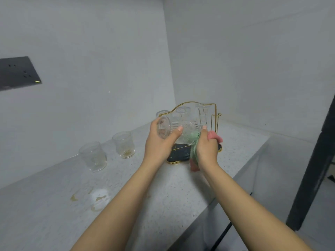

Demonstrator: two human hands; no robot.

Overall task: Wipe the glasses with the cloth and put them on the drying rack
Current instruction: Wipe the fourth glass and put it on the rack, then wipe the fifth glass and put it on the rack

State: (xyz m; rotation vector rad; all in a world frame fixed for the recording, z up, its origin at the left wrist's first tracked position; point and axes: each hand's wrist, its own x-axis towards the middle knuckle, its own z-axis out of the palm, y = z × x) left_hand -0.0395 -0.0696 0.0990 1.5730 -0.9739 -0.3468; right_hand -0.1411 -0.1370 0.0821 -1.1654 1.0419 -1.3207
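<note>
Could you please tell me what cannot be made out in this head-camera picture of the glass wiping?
- Glasses on the drying rack: their count is unclear, since the held glass and both hands cover them.
- Rack base: mostly hidden behind the left hand and right hand.
- Cloth: its full shape is hidden by the right hand.
- Residue in the two glasses on the counter: too small to identify.
- Wall socket: cut by the left edge.

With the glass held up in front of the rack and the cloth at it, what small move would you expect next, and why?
Probably another wiping stroke. The left hand grips the clear ribbed glass while the right hand presses the green and pink cloth to its side; it is not yet on the gold wire drying rack. Two stained clear glasses wait on the speckled counter.
</note>
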